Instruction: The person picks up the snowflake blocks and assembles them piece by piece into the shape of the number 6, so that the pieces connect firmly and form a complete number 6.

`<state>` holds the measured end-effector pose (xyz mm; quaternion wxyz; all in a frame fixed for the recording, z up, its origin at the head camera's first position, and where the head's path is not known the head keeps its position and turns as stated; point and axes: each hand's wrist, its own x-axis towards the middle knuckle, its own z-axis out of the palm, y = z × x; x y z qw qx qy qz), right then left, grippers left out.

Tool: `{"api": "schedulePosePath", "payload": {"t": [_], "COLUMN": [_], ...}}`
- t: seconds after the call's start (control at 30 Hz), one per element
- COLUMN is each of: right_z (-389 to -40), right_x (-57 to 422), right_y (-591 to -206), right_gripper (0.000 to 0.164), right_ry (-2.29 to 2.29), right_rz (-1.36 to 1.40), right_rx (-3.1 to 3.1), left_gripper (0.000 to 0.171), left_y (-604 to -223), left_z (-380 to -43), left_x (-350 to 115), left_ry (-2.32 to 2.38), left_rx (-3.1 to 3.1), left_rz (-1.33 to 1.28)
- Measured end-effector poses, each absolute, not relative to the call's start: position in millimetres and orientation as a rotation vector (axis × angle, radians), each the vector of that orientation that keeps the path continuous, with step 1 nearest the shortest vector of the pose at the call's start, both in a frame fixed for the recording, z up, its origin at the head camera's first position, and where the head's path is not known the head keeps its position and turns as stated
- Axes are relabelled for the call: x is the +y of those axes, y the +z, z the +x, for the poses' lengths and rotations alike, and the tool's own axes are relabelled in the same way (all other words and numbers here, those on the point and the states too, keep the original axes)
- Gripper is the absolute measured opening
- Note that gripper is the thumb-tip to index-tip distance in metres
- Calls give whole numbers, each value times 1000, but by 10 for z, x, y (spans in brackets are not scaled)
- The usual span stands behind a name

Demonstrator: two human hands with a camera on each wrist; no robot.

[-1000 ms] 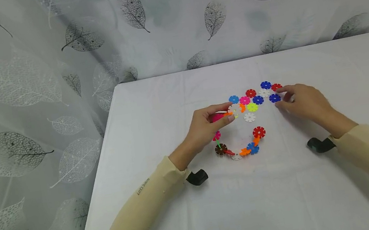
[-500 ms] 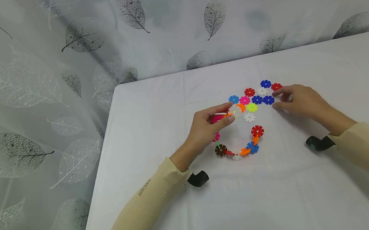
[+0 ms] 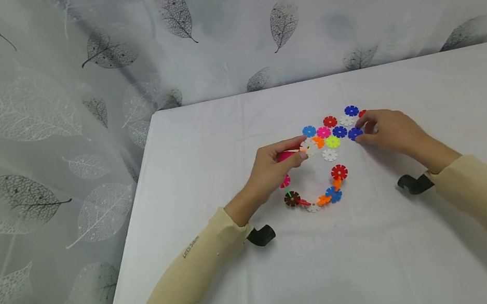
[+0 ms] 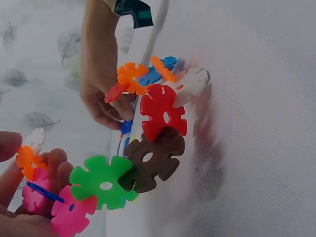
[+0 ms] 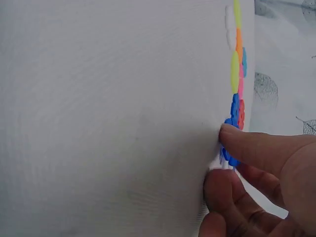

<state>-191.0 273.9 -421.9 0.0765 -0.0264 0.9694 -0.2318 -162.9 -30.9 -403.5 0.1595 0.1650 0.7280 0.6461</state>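
My left hand (image 3: 273,163) pinches a chain of linked snowflake discs near a white disc (image 3: 309,146). The chain curves toward me, through a brown disc (image 4: 170,143) and orange and blue discs, up to a red disc (image 3: 339,172). In the left wrist view a green disc (image 4: 94,180) and a pink disc (image 4: 69,217) show close to the left fingers. My right hand (image 3: 392,132) pinches a dark blue disc (image 3: 355,133) between thumb and fingers. It sits at the edge of several loose discs, beside another dark blue disc (image 3: 339,132).
Around the right hand lie a blue disc (image 3: 351,110), a partly covered red disc and a white disc (image 3: 346,120). Pink (image 3: 323,132), yellow (image 3: 333,142) and white discs lie between the hands. A leaf-patterned curtain (image 3: 216,30) hangs behind the white table (image 3: 204,142).
The right hand and its dark blue disc have moved left, closer to the other dark blue disc. The right fingers now cover part of the red disc. The left hand has hardly moved.
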Motion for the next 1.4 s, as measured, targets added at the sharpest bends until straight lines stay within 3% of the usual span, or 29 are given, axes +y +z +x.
{"api": "schedulePosePath", "payload": {"t": [0.4,0.6,0.83,1.4], "right_z": [-1642,-1494,-1403,-1392], "right_x": [2474,2252,2092,2026], "right_y": [-4072,-3991,-3978,-4023], "right_gripper": [38,27,19,26], "right_ry": [-1087,-1145,-1142,-927], "right_rz": [-168,-299,-483,-737], "right_rx": [2820,2883,3009,3253], "left_gripper": [40,39,40,41], "left_y": [-4076,-4065,-4057,-4087], "left_z": [-1653,-1654,-1642,-1656], "left_x": [-294,-295,-300,-304], "left_ry": [1863,1856,1839,1856], "left_rx": [2077,2085,2098,2065], "left_rz": [448,426,411,418]}}
